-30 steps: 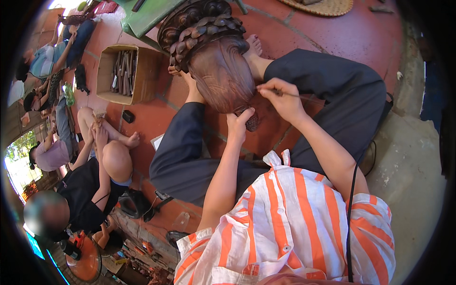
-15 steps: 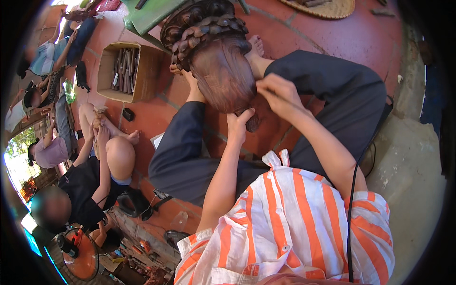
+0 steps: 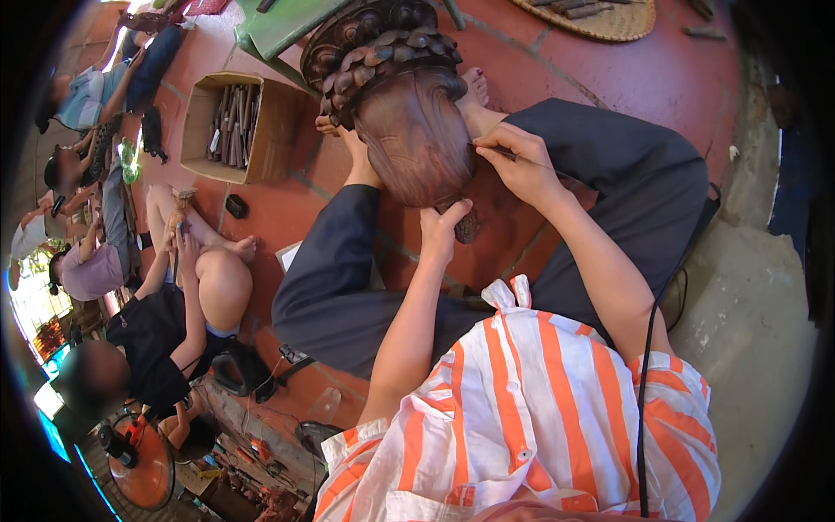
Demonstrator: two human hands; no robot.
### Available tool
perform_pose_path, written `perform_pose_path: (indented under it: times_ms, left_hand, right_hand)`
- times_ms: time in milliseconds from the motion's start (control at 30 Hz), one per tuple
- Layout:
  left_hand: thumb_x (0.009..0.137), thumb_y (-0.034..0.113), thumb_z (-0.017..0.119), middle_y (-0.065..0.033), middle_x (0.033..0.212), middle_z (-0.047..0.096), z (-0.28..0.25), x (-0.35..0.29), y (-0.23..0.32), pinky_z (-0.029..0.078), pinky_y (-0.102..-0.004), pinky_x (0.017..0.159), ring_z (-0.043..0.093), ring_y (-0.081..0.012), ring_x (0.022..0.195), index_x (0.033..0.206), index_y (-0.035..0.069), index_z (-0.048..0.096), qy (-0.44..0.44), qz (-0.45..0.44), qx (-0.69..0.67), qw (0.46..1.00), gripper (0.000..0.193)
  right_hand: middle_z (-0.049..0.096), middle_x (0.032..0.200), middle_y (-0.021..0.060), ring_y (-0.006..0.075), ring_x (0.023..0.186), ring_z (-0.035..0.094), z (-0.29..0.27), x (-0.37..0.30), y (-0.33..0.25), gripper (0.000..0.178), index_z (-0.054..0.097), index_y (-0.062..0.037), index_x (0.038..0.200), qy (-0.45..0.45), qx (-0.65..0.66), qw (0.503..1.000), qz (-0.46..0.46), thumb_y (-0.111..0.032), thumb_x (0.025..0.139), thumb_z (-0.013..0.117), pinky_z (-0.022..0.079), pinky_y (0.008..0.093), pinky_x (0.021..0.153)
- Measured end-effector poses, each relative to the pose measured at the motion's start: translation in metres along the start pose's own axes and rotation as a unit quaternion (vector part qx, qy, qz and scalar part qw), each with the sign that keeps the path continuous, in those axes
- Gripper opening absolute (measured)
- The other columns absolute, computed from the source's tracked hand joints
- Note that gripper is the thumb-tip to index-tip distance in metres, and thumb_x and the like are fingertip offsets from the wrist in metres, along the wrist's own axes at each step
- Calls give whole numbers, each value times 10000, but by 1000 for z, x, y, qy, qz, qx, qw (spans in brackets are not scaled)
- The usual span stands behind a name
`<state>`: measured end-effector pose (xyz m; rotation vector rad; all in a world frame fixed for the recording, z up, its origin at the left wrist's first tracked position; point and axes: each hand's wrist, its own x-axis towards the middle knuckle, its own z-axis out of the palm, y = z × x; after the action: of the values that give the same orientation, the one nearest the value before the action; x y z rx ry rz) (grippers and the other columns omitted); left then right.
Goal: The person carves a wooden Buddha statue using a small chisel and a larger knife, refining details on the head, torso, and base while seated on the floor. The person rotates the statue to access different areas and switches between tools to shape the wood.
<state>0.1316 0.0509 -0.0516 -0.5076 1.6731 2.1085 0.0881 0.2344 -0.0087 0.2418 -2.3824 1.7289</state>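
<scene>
A dark brown wood carving [image 3: 413,135] lies between my bent legs, its far end banded with rounded carved lumps and its near part smooth with flowing grooves. My left hand [image 3: 441,230] is closed around the narrow knobbed near end, thumb on top. In my right hand [image 3: 519,165] a thin dark carving tool [image 3: 496,150] is pinched, its tip against the right side of the smooth part. The exact shape of the tool's tip is too small to tell.
A green plastic stool [image 3: 278,30] stands beyond the carving. To the left is a cardboard box [image 3: 283,130] of wooden-handled tools, with a seated co-worker [image 3: 156,335] nearer. A woven tray [image 3: 609,22] holds several tools at the far right. A black cable [image 3: 645,391] runs down my shirt.
My right hand has shifted slightly, and the tool now points more plainly at the carving's right side. The view has moved a little; my left hand keeps its grip.
</scene>
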Motion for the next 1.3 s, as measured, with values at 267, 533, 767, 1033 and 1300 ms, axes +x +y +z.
perform_pose_path:
  times_ms: [267,533,767,1033,1300]
  left_hand:
    - [732,70,709,-43,922,605,-1,2,-4,472,-307,789,589,-157,851,1043,18,590,5,1,0,1000,337]
    - [738,74,703,-49,930,620,0,1,-5,473,-300,786,597,-151,850,1028,13,607,-2,4,-7,1000,311]
    - [731,77,708,-56,933,620,3,-1,-1,475,-303,788,603,-156,848,1033,7,601,2,16,-14,1000,328]
    - [738,75,697,-63,891,626,5,-1,4,490,-309,749,616,-157,807,1013,2,594,-3,24,-24,999,302]
    - [758,32,668,-84,820,627,8,-5,11,533,-317,648,644,-182,687,996,-13,576,-13,22,-53,998,260]
  right_hand:
    - [636,862,99,187,788,643,-5,-4,4,74,647,17,909,-43,-32,998,15,39,840,662,499,275,695]
    - [611,816,133,271,762,637,-4,4,-5,97,637,13,909,-19,-10,1000,13,-4,822,677,504,348,692]
    - [603,837,130,331,742,617,-3,-6,-11,81,623,-6,895,-45,-67,994,-68,-10,823,660,497,368,631]
    - [598,832,126,331,756,633,-2,-11,-15,91,612,-19,881,-76,-88,988,-101,1,811,665,505,381,641]
    - [633,865,156,333,776,650,3,-14,-20,123,623,17,910,-61,-117,983,-127,27,803,682,515,370,666]
